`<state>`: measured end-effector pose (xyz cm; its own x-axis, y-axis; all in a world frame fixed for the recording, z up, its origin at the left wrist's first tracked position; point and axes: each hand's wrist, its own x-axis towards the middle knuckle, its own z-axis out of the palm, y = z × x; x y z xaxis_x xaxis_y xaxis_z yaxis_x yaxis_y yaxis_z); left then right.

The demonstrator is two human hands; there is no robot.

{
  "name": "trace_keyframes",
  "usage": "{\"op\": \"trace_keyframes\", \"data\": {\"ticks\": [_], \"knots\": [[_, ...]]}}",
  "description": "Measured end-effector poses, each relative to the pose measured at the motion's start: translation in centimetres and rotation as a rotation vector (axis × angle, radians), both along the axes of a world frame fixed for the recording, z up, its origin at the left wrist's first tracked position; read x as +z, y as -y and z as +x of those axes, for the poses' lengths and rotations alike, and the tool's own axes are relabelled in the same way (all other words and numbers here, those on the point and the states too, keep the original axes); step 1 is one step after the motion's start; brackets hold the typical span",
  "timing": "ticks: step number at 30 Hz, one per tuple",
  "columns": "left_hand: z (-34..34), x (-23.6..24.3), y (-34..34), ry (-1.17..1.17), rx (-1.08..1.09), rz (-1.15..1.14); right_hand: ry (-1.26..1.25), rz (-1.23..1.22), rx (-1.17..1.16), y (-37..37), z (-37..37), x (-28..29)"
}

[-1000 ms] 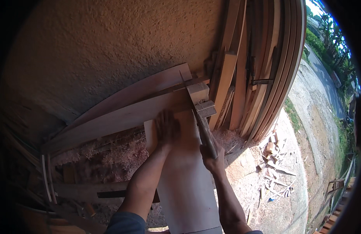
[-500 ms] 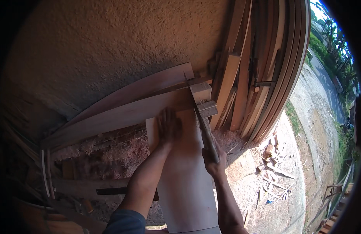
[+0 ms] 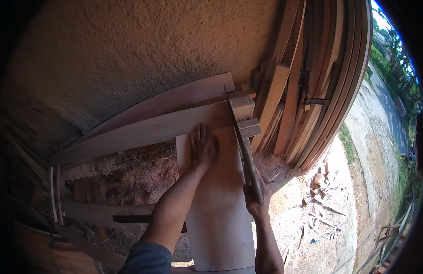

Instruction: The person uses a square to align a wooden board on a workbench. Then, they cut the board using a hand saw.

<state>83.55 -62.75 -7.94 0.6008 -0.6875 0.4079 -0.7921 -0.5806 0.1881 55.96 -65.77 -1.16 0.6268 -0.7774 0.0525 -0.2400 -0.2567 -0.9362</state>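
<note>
A wide, pale wooden board [image 3: 220,205] runs away from me, its far end by a long plank [image 3: 143,132]. My left hand [image 3: 204,147] lies flat on the board near that end, fingers stretched out and holding nothing. Along the board's right edge stands a handsaw [image 3: 239,130], its thin blade pointing away and its teeth too fine to make out. My right hand [image 3: 257,198] is wrapped round the saw's handle, to the right of the board. The fingers of that hand are partly hidden behind the handle.
A rough wall [image 3: 143,45] rises behind the planks. Several tall boards [image 3: 325,82] lean upright at the right, with a clamp [image 3: 317,101] on them. Wood blocks [image 3: 243,107] sit beyond the blade. Shavings [image 3: 147,182] and offcuts [image 3: 323,210] litter the floor.
My right hand and the saw have drawn back toward me along the board's edge. My left hand stays on the board. The whole view has shifted slightly.
</note>
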Motion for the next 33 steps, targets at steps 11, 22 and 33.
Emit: {"op": "trace_keyframes", "data": {"ticks": [11, 22, 33], "knots": [[-1.7, 2.2, 3.2, -0.144, -0.007, 0.182, 0.029, -0.256, -0.109, 7.6, 9.7, 2.7], [-1.3, 0.8, 1.2, 0.045, -0.034, 0.112, 0.08, -0.216, -0.051, -0.9, -1.8, -1.1], [-0.7, -0.5, 0.2, -0.012, -0.003, 0.084, -0.045, -0.069, 0.006, -7.1, -10.6, -0.3]]}}
